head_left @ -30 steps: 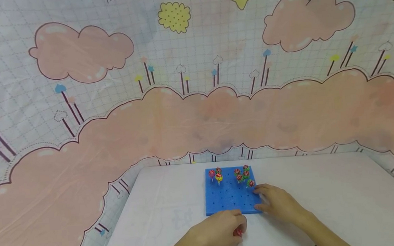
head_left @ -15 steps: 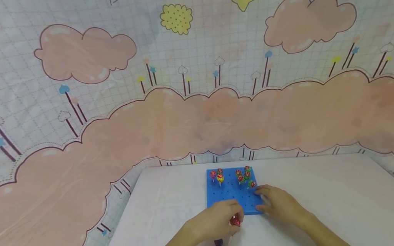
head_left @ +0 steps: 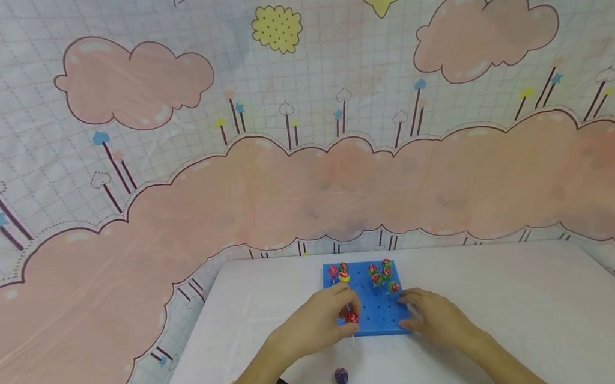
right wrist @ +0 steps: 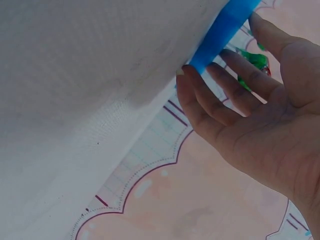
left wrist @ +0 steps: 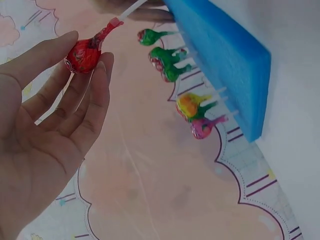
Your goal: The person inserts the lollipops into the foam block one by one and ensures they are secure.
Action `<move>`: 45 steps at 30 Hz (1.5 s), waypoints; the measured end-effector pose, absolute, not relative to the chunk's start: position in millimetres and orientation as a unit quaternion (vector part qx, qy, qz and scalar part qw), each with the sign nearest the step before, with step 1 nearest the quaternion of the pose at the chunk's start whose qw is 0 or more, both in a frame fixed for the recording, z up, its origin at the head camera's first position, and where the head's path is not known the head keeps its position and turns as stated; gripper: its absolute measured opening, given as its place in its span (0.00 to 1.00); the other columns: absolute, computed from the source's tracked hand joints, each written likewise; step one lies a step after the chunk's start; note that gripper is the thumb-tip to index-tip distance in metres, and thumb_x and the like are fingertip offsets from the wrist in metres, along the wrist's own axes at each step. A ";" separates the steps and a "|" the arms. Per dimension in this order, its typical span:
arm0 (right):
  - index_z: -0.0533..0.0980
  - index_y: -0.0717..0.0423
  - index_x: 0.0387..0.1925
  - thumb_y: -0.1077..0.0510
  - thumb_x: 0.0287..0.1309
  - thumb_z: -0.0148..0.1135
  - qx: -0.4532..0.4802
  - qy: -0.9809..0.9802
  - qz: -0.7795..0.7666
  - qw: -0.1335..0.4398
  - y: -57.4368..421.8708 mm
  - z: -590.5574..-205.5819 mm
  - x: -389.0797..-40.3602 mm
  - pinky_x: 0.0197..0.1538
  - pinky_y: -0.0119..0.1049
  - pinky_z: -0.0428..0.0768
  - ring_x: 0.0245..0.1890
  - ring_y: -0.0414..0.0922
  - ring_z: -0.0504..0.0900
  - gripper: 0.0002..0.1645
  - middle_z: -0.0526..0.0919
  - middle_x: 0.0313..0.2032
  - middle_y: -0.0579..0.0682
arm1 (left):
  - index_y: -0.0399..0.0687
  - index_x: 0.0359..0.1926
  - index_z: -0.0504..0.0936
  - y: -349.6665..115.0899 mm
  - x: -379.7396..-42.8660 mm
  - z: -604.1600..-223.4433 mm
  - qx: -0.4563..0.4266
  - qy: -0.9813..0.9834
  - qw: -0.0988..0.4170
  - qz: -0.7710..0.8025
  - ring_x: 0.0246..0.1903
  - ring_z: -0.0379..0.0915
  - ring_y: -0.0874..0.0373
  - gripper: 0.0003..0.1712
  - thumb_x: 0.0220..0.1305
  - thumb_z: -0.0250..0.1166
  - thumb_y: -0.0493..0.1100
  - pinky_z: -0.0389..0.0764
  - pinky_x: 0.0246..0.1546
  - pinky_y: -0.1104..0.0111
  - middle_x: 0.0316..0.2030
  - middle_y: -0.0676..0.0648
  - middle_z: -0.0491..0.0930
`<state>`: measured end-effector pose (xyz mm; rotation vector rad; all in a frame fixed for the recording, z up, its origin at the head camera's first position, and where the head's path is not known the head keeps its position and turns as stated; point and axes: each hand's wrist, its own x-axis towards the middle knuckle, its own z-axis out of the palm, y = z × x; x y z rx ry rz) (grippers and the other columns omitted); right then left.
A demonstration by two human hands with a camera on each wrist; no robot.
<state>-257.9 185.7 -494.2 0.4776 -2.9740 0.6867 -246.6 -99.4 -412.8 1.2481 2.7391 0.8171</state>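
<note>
My left hand (head_left: 315, 325) pinches a red-wrapped lollipop (left wrist: 83, 55) by its candy end, between thumb and fingertips. Its white stick points down over the near left part of a blue board (head_left: 377, 302) dotted with small holes. At the board's right edge rests my right hand (head_left: 441, 320), its fingers (right wrist: 245, 75) stretched along the side and holding nothing. Several green-wrapped lollipops (head_left: 387, 272) stand in the board's far right part. At the far left stand a pink lollipop (head_left: 333, 272), a yellow lollipop (head_left: 344, 278) and a green one behind.
A purple lollipop (head_left: 341, 376) lies on the white table (head_left: 232, 342) in front of the board, its stick toward me. Behind the table hangs a cloth backdrop (head_left: 307, 186) printed with pink clouds.
My left hand has lifted the red lollipop from the table's front and carried it forward and left over the board, uncovering the purple lollipop. The right hand has stayed at the board's edge.
</note>
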 end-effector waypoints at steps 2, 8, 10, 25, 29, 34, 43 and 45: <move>0.83 0.56 0.57 0.48 0.58 0.78 0.154 -0.962 0.225 0.022 185.6 -494.2 -258.5 0.67 0.58 0.76 0.66 0.59 0.78 0.29 0.81 0.63 0.56 | 0.54 0.41 0.80 -103.3 -249.7 -412.1 0.394 0.880 0.002 0.266 0.39 0.77 0.64 0.12 0.64 0.76 0.40 0.80 0.42 0.78 0.40 0.59 0.75; 0.83 0.56 0.57 0.47 0.58 0.78 0.145 -0.963 0.226 0.011 184.2 -493.1 -258.1 0.66 0.59 0.76 0.66 0.60 0.77 0.29 0.81 0.63 0.56 | 0.49 0.43 0.81 -110.9 -263.3 -413.8 0.374 0.877 -0.011 0.300 0.39 0.77 0.65 0.11 0.64 0.76 0.39 0.84 0.45 0.73 0.40 0.56 0.76; 0.83 0.55 0.56 0.47 0.57 0.78 0.143 -0.964 0.223 0.011 183.7 -492.3 -257.9 0.66 0.59 0.76 0.66 0.60 0.77 0.29 0.81 0.63 0.57 | 0.48 0.43 0.82 -113.2 -269.1 -415.0 0.369 0.877 -0.018 0.306 0.39 0.77 0.64 0.11 0.63 0.76 0.39 0.84 0.45 0.73 0.39 0.55 0.76; 0.84 0.54 0.56 0.47 0.58 0.78 0.145 -0.964 0.223 0.022 184.8 -495.1 -256.6 0.66 0.59 0.76 0.66 0.59 0.78 0.27 0.82 0.62 0.56 | 0.53 0.41 0.82 -117.4 -300.1 -420.7 0.320 0.897 -0.038 0.303 0.42 0.78 0.61 0.11 0.63 0.76 0.38 0.82 0.41 0.78 0.40 0.54 0.77; 0.84 0.54 0.56 0.47 0.58 0.78 0.145 -0.963 0.225 0.021 184.8 -495.1 -256.9 0.67 0.59 0.76 0.66 0.59 0.78 0.27 0.82 0.63 0.55 | 0.50 0.41 0.82 -118.5 -308.6 -427.4 0.310 0.901 -0.040 0.299 0.42 0.78 0.59 0.11 0.62 0.77 0.36 0.82 0.41 0.78 0.39 0.53 0.78; 0.84 0.54 0.56 0.48 0.58 0.78 0.147 -0.962 0.231 0.019 184.0 -494.5 -256.9 0.67 0.59 0.76 0.66 0.59 0.78 0.27 0.82 0.63 0.55 | 0.51 0.40 0.82 -120.4 -315.9 -435.0 0.299 0.906 -0.037 0.296 0.42 0.77 0.58 0.12 0.61 0.77 0.35 0.83 0.41 0.76 0.39 0.52 0.78; 0.83 0.54 0.56 0.46 0.58 0.78 0.144 -0.964 0.223 0.018 183.6 -493.4 -255.9 0.66 0.59 0.76 0.66 0.59 0.77 0.28 0.82 0.63 0.55 | 0.45 0.42 0.83 -121.0 -322.4 -439.4 0.286 0.909 -0.033 0.302 0.41 0.77 0.57 0.10 0.62 0.76 0.36 0.82 0.41 0.76 0.39 0.53 0.77; 0.83 0.54 0.56 0.47 0.58 0.78 0.143 -0.964 0.223 0.018 183.8 -493.0 -255.9 0.66 0.58 0.76 0.66 0.59 0.77 0.28 0.82 0.63 0.55 | 0.45 0.42 0.84 -120.8 -323.4 -439.9 0.284 0.908 -0.033 0.305 0.41 0.77 0.58 0.10 0.62 0.76 0.35 0.82 0.40 0.77 0.39 0.53 0.77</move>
